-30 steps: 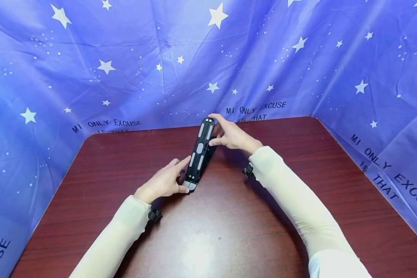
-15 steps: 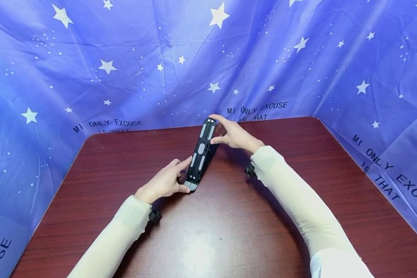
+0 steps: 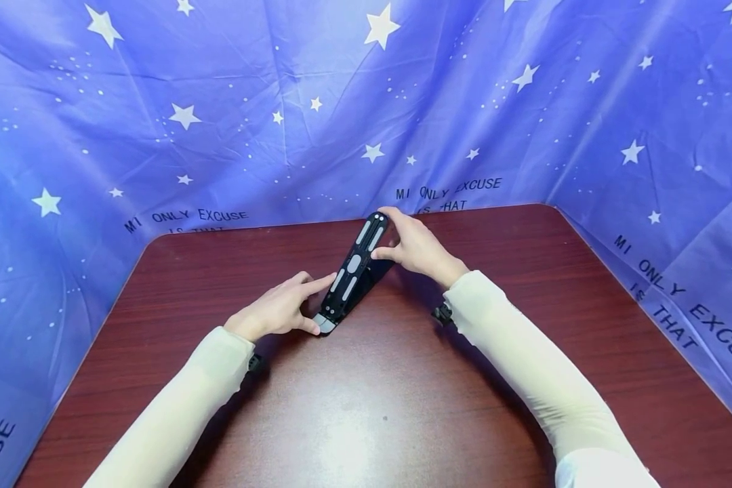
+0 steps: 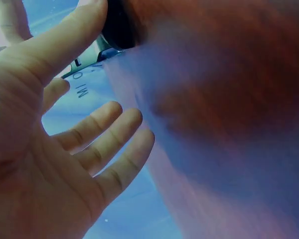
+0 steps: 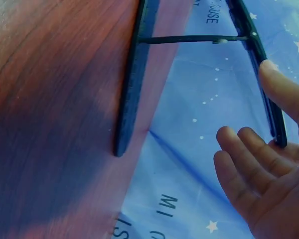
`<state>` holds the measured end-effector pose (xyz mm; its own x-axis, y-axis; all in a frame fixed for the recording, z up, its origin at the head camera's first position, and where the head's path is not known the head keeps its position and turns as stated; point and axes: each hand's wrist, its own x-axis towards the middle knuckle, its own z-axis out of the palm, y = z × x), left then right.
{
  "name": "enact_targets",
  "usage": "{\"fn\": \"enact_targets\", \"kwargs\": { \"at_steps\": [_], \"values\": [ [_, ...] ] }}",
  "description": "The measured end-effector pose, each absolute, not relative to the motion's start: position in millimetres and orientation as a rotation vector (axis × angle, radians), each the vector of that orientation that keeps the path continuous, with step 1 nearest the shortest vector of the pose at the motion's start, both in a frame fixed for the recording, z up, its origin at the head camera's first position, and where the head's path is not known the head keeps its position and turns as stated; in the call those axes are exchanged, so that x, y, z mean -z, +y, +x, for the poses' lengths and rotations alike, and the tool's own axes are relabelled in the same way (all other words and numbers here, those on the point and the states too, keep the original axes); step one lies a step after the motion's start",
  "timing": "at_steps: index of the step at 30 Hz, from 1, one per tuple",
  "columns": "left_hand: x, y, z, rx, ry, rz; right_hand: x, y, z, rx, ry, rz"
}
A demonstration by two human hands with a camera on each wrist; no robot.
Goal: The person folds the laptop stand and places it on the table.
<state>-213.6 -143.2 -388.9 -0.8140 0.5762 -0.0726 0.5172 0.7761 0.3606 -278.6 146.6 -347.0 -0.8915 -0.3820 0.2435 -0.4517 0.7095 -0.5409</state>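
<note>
Hand at left [image 3: 273, 310], fingers mostly straight, touches the low grey end and side of the black folding stand [image 3: 354, 263], propped in a V toward the far side of the table [image 3: 451, 413]. It looks light, stiff and slick, best held by hinge end and raised tip, where the right hand [image 3: 419, 247] pinches it; far edge is close, more room lies nearside.

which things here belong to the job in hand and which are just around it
Part of the job:
- black folding stand, partly unfolded
- left hand, touching its near end
- right hand, gripping its raised far end

Just around, it seems:
- reddish-brown table
- starry blue curtain
- dark wrist device
</note>
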Motion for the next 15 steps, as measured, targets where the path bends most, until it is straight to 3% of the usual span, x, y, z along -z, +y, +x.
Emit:
{"fn": "enact_targets", "kwargs": {
  "at_steps": [8, 15],
  "values": [
    [384.4, -146.8, -213.4, -0.421, 2.775, 0.871, 342.4, 142.0, -267.2, -0.756, -2.84, 0.564],
    [389.8, -141.7, -204.6, -0.489, 2.842, 0.872, 340.3, 150.3, -274.3, -0.802, -2.834, 0.694]
  ]
}}
